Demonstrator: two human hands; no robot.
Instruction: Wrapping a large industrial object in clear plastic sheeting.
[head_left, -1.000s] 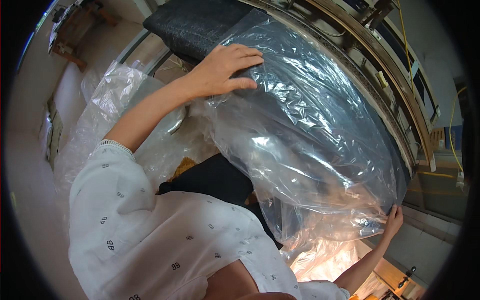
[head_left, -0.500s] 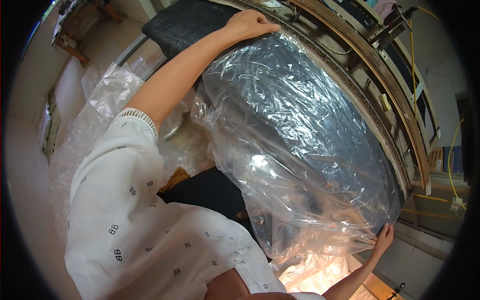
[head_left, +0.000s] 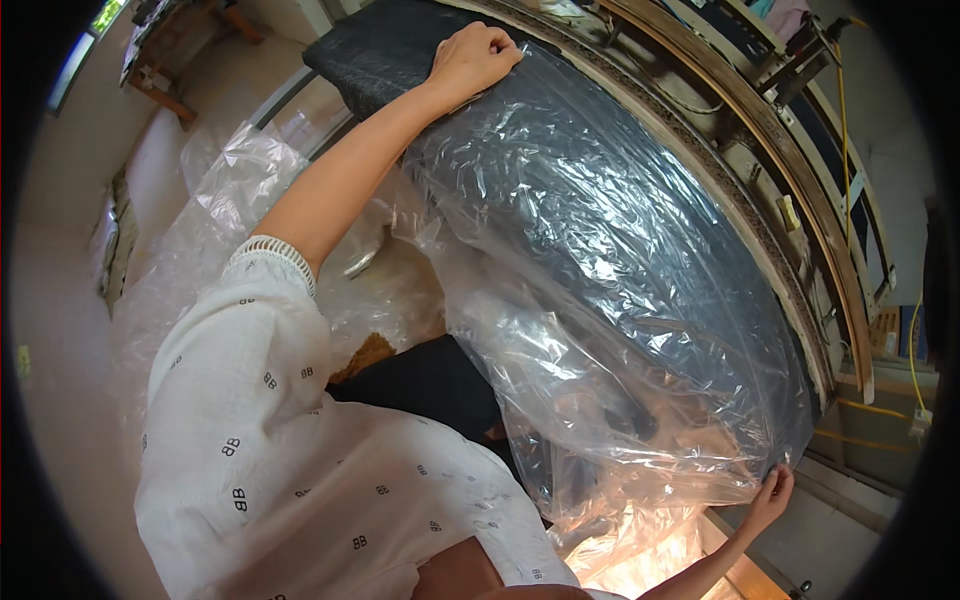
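Observation:
A clear plastic sheet (head_left: 590,200) lies wrinkled and shiny over a dark padded surface and hangs down its near side toward my lap. My left hand (head_left: 473,62) is closed on the sheet's upper left corner, close to the machine's edge, with its fingers curled. At the lower right, my right hand (head_left: 770,498) pinches the other end of the sheet at the surface's right corner. Bare black covering (head_left: 385,45) of the padded surface shows left of my left hand. Folds of the sheet between the hands droop near the bottom.
A long machine frame with a brown rail (head_left: 745,110) runs along the far side. Yellow cable (head_left: 918,370) hangs at the right. More crumpled clear plastic (head_left: 240,190) lies at the left. A wooden bench (head_left: 165,75) stands at the upper left. Warm light falls on plastic (head_left: 640,550) below.
My left hand has drawn slightly left along the far edge, with the plastic's corner in it. My right hand has shifted slightly down. The view has also moved a little.

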